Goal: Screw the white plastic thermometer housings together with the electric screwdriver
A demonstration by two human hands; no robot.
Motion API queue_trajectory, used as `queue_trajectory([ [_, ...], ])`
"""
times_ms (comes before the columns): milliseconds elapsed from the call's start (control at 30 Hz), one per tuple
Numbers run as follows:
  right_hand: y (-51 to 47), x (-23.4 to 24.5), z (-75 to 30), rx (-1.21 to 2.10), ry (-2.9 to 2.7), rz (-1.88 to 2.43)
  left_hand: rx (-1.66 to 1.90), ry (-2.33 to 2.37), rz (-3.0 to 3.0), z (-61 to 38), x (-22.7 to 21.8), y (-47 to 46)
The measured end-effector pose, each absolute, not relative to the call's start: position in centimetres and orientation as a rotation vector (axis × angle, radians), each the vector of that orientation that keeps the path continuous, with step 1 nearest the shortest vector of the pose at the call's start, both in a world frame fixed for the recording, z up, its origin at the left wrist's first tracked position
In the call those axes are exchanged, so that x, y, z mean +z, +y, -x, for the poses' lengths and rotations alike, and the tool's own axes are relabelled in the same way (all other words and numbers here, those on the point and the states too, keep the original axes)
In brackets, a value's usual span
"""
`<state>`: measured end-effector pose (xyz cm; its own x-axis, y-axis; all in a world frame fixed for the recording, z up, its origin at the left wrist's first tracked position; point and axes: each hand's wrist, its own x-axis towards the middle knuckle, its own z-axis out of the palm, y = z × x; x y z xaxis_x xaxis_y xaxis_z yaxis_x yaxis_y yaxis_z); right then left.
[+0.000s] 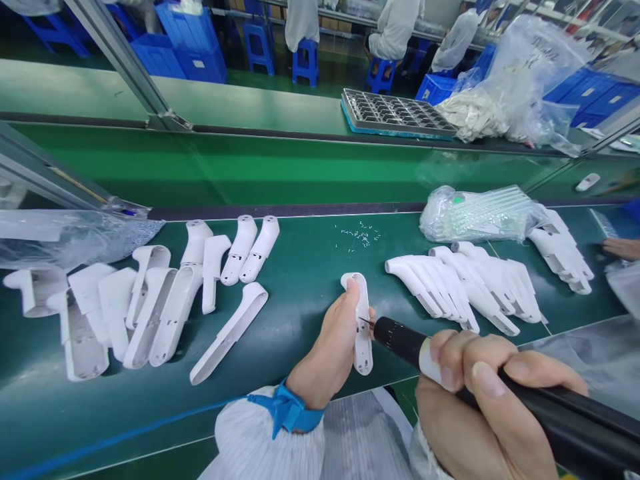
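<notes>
My left hand point(333, 340) grips a white plastic housing point(363, 353), long and narrow with its open hollow side facing up. A black electric screwdriver point(400, 341) with a white band lies in my right hand point(493, 390), fingers wrapped round its body. Its thin bit reaches into the middle of the housing; whether a screw sits at the tip is too small to tell. Beyond my left hand, a scatter of tiny screws point(361, 235) lies on the green bench point(300, 280). A blue wrist strap point(290, 410) circles my left wrist.
Several white housing parts point(175, 320) lie at left, and a row of white housings point(430, 283) at right. A bag of clear tubes point(480, 213) lies behind them. Past the conveyor belt stands a metal tray point(395, 112). Another person's hand point(621, 248) shows at the right edge.
</notes>
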<state>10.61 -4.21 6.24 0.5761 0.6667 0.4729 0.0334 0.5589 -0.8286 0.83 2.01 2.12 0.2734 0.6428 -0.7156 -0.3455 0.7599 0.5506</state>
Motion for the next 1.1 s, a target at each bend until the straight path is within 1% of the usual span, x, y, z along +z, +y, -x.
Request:
queue_trajectory([
  [167,-4.1,6.2,-10.8,0.421,-0.864,0.917,0.68,1.082,-0.352,-0.8,1.9,2.1],
  [267,-2.6,6.2,-11.8,0.445,-0.729,0.919,0.644,1.069,-0.55,0.1,1.0,2.6],
  [333,-0.6,6.0,-12.8,0.42,-0.582,0.918,0.657,1.2,-0.826,1.1,0.0,2.9],
  [433,3.3,5.1,-14.5,0.335,-0.485,0.885,0.825,1.56,-1.288,2.4,-1.7,3.1],
  [533,7.0,3.8,-15.4,0.315,-0.432,0.873,0.971,1.77,-1.535,3.0,-3.4,2.9],
  [667,10.0,2.4,-15.3,0.295,-0.377,0.872,1.002,1.831,-1.625,3.1,-4.6,2.2],
  [933,12.0,1.4,-12.6,0.413,-0.345,0.879,1.024,1.914,-1.694,3.1,-5.8,2.2],
  [1100,12.2,1.3,-12.5,0.413,-0.305,0.874,0.992,1.946,-1.786,3.3,-5.5,1.9],
])
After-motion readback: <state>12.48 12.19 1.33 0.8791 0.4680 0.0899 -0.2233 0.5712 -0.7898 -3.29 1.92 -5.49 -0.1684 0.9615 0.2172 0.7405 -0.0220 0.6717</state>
